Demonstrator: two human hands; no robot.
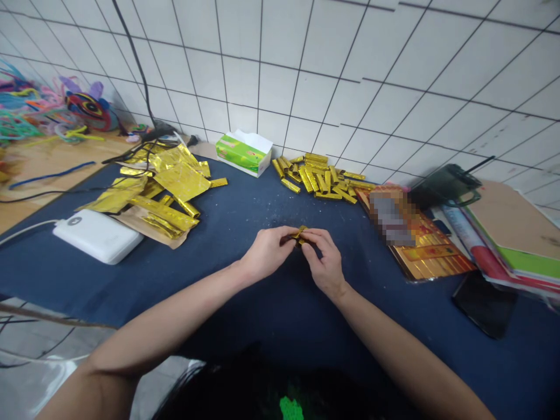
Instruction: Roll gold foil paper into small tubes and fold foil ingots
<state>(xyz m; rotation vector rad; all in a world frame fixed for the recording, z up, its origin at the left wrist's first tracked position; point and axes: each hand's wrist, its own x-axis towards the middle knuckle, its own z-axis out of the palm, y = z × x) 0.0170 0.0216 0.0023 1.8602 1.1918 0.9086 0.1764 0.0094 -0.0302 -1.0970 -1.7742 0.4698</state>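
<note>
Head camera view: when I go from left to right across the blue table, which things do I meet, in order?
White power bank → gold foil sheets → left hand → folded gold foil piece → right hand → gold-printed packet → black phone

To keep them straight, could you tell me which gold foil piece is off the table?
The small folded gold foil piece pinched between the left hand and right hand; the others lie on the blue table cover.
</note>
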